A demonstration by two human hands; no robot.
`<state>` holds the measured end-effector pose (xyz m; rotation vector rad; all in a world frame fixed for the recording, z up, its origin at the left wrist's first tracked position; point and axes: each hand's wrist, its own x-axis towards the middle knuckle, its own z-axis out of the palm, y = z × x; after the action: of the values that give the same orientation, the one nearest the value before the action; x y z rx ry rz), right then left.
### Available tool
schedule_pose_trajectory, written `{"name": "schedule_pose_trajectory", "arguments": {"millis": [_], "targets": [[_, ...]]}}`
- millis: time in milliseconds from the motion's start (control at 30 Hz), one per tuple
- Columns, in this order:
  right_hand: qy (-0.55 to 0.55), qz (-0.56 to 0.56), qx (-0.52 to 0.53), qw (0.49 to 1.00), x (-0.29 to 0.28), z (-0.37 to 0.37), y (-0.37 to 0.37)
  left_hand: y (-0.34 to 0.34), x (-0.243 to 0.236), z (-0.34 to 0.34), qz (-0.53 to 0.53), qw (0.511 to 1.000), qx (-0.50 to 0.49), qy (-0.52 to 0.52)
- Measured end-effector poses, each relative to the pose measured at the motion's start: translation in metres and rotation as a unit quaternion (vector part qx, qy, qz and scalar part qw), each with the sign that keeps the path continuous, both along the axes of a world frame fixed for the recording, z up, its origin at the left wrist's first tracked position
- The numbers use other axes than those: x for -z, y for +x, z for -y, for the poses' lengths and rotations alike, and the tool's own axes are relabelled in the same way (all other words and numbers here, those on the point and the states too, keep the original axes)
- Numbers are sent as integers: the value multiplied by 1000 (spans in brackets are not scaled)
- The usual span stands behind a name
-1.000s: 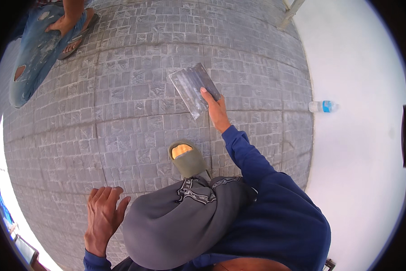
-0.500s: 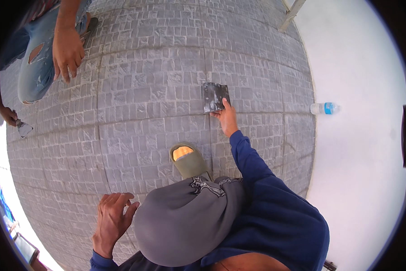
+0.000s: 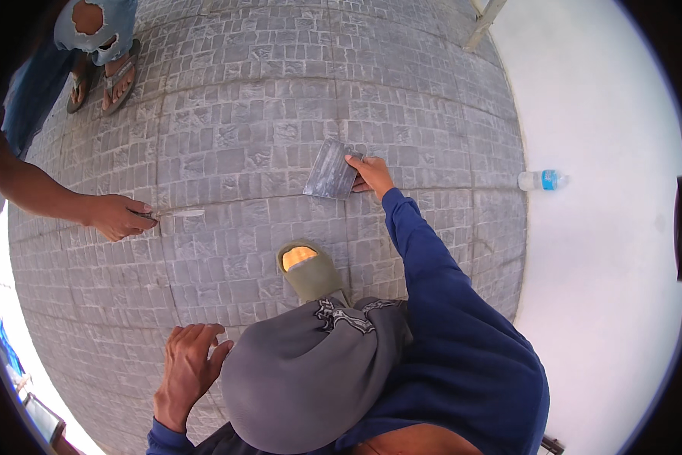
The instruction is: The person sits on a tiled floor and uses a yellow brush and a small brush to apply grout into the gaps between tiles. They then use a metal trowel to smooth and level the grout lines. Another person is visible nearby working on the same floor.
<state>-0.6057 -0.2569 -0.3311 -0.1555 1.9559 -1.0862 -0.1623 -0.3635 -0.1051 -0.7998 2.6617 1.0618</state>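
My right hand [image 3: 373,174] grips the right edge of a flat, dark grey rectangular plate [image 3: 329,171], thumb on top. The plate is smeared with pale streaks and is held over the grey paving [image 3: 242,136]. Beside my grey-covered knee [image 3: 303,371], my left hand [image 3: 191,368] hangs with loosely bent fingers, thumb apart, and nothing seen in it. From the left, a co-worker's hand [image 3: 121,218] reaches in with a thin-bladed scraper [image 3: 183,213], its blade pointing toward the plate.
A white wall [image 3: 598,303] borders the paving on the right, with a plastic bottle [image 3: 542,180] by its foot. My olive slide [image 3: 314,274] stands below the plate. The co-worker's sandalled foot [image 3: 119,82] is at upper left; a pale post [image 3: 483,26] stands at upper right.
My right hand has tilted the plate and shifted it a little to the left. The co-worker has risen from the kneeling pose and stretched the scraper toward it. My left hand stays put.
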Motion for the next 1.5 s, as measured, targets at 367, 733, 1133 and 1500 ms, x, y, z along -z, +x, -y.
{"name": "schedule_pose_trajectory", "arguments": {"millis": [367,733,1133,1500], "targets": [[-79,-355,95,927,26,26,-22,3,2,-4,26,1000,0,-2],[98,-567,-190,796,-41,126,-97,-1,3,-4,45,999,-7,-6],[160,-516,-205,816,-36,157,-108,-4,7,-2,55,998,-12,-9],[170,-543,-330,753,-38,177,-119,-4,7,-1,58,998,-5,-24]]}}
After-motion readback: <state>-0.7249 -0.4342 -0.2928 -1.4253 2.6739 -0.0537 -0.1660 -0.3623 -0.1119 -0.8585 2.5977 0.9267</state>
